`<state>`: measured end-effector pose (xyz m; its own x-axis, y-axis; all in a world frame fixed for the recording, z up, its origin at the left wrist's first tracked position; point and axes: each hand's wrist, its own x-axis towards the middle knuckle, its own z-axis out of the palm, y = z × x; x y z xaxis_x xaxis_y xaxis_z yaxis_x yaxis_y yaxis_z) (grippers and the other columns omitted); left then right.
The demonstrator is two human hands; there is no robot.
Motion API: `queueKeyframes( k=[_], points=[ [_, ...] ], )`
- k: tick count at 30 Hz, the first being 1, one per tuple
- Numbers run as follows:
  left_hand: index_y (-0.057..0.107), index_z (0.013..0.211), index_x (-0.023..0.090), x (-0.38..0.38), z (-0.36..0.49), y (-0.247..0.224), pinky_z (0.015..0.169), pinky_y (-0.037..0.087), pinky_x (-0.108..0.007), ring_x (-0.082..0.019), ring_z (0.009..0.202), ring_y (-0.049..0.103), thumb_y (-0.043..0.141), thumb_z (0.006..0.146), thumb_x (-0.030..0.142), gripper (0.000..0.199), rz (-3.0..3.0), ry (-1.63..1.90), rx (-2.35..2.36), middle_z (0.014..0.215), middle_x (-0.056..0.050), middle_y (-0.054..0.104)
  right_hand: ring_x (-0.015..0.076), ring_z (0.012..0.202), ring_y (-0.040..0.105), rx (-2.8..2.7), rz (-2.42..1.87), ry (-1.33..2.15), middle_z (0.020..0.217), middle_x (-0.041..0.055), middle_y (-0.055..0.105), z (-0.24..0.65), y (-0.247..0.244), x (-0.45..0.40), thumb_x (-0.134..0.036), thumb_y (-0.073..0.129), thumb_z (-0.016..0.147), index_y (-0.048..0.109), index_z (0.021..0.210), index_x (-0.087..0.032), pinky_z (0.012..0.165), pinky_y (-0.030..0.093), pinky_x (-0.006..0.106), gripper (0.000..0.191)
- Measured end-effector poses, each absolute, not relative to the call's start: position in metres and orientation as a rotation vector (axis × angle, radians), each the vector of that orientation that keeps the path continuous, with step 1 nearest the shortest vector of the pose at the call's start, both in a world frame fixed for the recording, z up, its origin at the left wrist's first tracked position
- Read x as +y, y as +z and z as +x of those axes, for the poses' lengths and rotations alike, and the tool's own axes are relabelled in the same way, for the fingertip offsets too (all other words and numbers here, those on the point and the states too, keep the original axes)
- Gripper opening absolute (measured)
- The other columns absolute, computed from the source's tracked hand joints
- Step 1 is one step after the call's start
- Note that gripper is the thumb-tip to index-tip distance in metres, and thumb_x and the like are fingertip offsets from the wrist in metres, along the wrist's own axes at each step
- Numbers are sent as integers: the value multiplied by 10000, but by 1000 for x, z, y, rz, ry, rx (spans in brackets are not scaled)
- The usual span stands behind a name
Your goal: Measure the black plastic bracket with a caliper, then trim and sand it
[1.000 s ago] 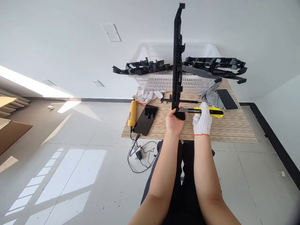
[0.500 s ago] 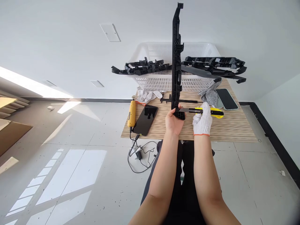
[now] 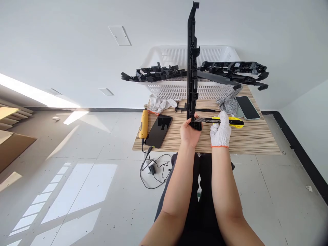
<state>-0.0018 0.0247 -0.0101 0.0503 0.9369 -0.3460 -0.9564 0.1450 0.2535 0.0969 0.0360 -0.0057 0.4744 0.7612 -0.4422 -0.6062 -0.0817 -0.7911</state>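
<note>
My bare left hand is closed around the lower end of a long black plastic trim piece, which stands upright in front of me. In a white knitted glove, my right hand grips a yellow and black utility knife. The knife's blade is extended and points left. Its tip meets the trim piece near its lower end, close to my left thumb; whether it touches the plastic I cannot tell. Behind the trim piece, a white plastic basket carries several similar black parts across its rim.
On the wood-striped table lie a yellow corded tool, a dark tablet, a white glove, a black caliper-like tool, a grey cloth and a phone. Cables hang at the table's front left.
Almost nothing differs. The trim piece and both hands appear shifted very slightly left, along with a small shift of the whole view; both grips are unchanged.
</note>
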Motion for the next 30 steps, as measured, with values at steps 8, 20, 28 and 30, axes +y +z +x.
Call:
queueKeyframes(
  k=[8,20,28,30],
  points=[
    [704,1013,171,24,-1,-8,697,472,-258,-131,778,622,432,917,128,292,-44,1430,504,887,-45,691,43,363,290,-183,-1240,1187,473,-108,335,98,-7,37,-506,740,750,492,743,-220,306,192,183,378],
    [702,1015,169,26,0,-11,709,477,-265,-135,794,641,439,916,118,286,-36,1438,489,873,-42,693,38,363,267,-108,-1221,1146,492,-108,358,97,-2,36,-502,738,745,442,747,-228,310,185,177,403],
    [697,1088,181,25,0,-12,720,470,-263,-139,803,638,447,911,122,312,-7,1439,491,913,-49,694,39,364,243,-129,-1208,1147,489,-111,329,96,-5,36,-506,758,719,497,770,-230,318,178,178,384],
    [695,1101,182,24,-1,-11,720,468,-264,-141,806,637,443,911,127,320,3,1436,505,930,-53,695,40,362,245,-124,-1208,1138,488,-113,324,96,-5,36,-500,757,721,490,768,-229,317,179,180,383]
  ],
)
